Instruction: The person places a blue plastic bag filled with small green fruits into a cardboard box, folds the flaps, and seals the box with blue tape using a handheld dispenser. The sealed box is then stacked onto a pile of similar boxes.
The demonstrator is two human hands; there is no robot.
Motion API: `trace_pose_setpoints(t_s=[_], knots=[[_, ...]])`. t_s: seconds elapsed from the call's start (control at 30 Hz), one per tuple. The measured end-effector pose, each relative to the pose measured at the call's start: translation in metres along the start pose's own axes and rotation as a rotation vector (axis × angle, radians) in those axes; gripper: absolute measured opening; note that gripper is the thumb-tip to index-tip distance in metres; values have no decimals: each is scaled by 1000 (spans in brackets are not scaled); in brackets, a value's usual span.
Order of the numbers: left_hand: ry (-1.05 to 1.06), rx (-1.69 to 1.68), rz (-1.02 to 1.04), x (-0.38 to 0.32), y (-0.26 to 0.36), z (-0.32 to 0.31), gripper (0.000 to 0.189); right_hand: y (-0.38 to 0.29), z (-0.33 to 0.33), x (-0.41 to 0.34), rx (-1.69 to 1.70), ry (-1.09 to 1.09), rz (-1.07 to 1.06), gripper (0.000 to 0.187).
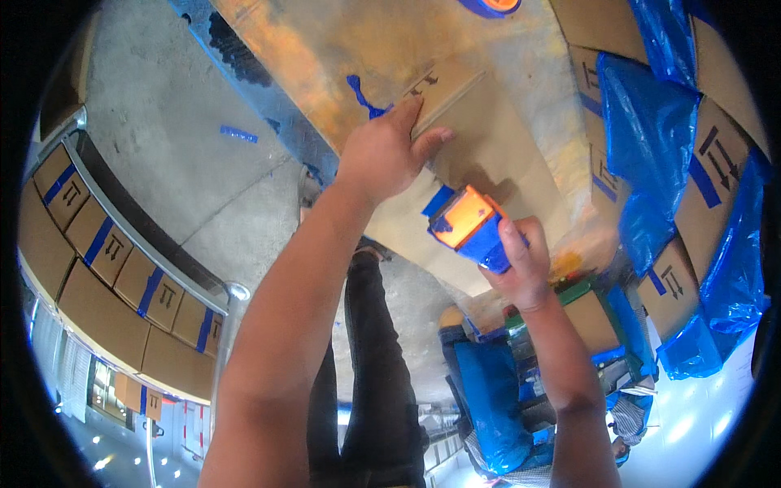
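My left hand [384, 149] lies palm down on a flattened-looking cardboard box [518, 177], near a flap seam with printed arrows. Its thumb is spread from the fingers, and nothing is seen held in it. Beside its fingertips is a twisted scrap of blue tape [359, 91]. In my right hand [526, 262] is an orange handheld tape dispenser [467, 216] loaded with blue tape, gripped at the tape side. A short blue tape end [438, 200] sticks out of its front, over the box. Whether that end touches the cardboard I cannot tell.
The box rests on a worn, stained tabletop [293, 36]. An orange-cored blue tape roll [497, 5] lies at its far side. Taped cartons [671, 280] with blue plastic sheeting [650, 128] stand right; more cartons [104, 305] stand left behind a metal rail [140, 226]. Dark-trousered legs [378, 366] show below.
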State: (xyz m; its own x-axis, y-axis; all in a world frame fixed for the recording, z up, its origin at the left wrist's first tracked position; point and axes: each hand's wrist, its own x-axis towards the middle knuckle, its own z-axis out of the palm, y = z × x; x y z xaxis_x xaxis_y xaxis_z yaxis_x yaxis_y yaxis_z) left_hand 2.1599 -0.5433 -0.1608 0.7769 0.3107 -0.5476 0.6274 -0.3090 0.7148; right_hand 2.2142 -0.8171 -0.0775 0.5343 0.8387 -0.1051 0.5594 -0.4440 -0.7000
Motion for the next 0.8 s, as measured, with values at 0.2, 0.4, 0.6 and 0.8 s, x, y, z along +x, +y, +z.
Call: trace_pose_setpoints(t_s=[0.2, 0.4, 0.6, 0.8], knots=[[284, -338, -52, -62, 21, -5, 39, 0, -1, -1, -54, -11, -81, 106], [-255, -1415, -450, -90, 25, 6, 37, -4, -3, 6, -82, -35, -88, 103], [-171, -1262, -467, -75, 23, 9, 23, -7, -4, 8, -108, -34, -65, 95], [108, -821, -427, -61, 37, -3, 21, -26, -19, 21, -38, -193, 19, 78]])
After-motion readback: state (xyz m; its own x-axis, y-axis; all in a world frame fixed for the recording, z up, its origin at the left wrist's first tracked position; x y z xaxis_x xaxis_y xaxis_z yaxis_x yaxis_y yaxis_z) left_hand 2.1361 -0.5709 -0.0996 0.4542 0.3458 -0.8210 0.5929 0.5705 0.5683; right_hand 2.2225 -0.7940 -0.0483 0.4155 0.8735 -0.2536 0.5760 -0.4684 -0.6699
